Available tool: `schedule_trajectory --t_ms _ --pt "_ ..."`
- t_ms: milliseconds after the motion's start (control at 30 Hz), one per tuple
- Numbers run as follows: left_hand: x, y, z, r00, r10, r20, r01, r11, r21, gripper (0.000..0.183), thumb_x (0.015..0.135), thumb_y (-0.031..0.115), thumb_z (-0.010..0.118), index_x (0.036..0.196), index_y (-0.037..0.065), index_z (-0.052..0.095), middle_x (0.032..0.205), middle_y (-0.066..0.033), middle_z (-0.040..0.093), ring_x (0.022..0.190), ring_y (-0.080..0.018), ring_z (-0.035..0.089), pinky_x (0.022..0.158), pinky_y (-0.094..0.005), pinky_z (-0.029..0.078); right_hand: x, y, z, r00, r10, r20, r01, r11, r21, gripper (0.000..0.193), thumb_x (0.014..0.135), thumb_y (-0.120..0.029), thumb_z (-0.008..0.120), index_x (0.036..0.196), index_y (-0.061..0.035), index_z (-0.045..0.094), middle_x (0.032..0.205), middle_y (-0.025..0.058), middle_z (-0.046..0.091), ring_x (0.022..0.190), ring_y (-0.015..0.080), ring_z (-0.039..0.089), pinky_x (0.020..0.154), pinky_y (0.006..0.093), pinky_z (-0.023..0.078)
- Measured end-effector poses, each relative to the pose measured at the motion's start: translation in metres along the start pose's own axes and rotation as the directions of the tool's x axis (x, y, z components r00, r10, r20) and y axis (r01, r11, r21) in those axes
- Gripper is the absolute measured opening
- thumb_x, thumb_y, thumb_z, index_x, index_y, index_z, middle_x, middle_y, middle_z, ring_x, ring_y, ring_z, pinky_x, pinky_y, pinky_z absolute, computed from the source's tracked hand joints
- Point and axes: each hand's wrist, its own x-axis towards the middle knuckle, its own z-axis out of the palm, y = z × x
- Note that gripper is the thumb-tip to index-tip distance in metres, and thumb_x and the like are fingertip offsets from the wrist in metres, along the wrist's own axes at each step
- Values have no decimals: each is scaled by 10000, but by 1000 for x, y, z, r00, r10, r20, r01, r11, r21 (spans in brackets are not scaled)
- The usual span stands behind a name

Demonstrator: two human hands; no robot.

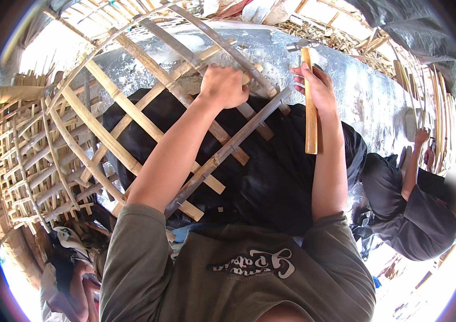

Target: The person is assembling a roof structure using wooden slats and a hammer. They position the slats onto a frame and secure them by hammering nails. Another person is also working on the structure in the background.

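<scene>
A bamboo lattice panel (142,115) of pale and greyish slats lies slanted across my lap, its edges curving upward at the left. My left hand (224,87) is closed in a fist at the panel's upper right part, over a greyish slat; a pale end shows beside the fingers. A dark crossbar (222,153) runs diagonally below it, with slat ends poking past it. In my right hand (318,86) is a hammer (311,123), its wooden handle pointing down along my forearm and its metal head at the top. The fingers hold it loosely, some spread.
Grey plastic sheeting (362,83) covers the ground ahead. A stack of finished lattice panels (29,161) stands at the left. Another person in dark clothing (416,206) sits at the right, near upright bamboo strips (442,118). Bamboo scraps (324,37) are strewn at the far side.
</scene>
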Motion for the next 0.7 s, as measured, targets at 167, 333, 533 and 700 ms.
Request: schedule_trajectory --t_ms 167,333,533,700 --pt "1 -1 1 1000 8 6 -8 1000 -5 323 837 321 577 846 46 748 843 -148 731 841 -303 717 902 -413 510 1 0 1 1000 7 -6 -7 1000 1 417 1001 -370 605 1104 28 673 1051 90 719 882 124 627 753 282 546" --pt "-2 -1 -1 999 22 -26 -22 1000 -11 312 838 315 566 837 65 752 839 -140 732 834 -296 717 894 -419 516 1 -1 1 1000 5 4 -5 1000 -22 417 1003 -370 600 1103 28 674 1049 91 722 878 119 627 747 279 548" --pt "0 -5 2 999 37 3 -37 999 -24 304 831 315 563 832 50 712 825 -163 718 828 -320 706 880 -442 513 0 -1 1 1000 12 11 -12 1000 -9 410 1011 -371 581 1087 19 683 1054 95 720 863 118 631 752 275 554" --pt "-1 -6 4 1000 22 12 -21 999 -29 289 831 305 558 830 59 711 810 -159 714 820 -317 709 869 -449 515 -1 -1 5 1000 15 14 -15 1000 -13 412 1007 -371 590 1075 25 681 1050 97 719 867 117 630 750 277 554"
